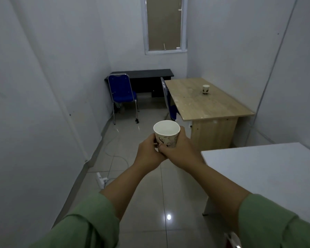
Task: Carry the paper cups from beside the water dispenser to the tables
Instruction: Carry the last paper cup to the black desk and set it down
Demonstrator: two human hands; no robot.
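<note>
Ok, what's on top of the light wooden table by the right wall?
The light wooden table bears one patterned paper cup, upright, towards its far end. The rest of its top shows only scuffs and stains. Whether that cup holds anything cannot be seen from here.

You've got a wooden table (209, 104) at right with one paper cup (205, 89) upright on it, away from the edges. A white table (268, 169) sits nearer, a black desk (145, 73) at the back wall. The tiled floor (150, 194) carries a power strip (101, 179), its cable, and a blue chair (122, 94).
</note>
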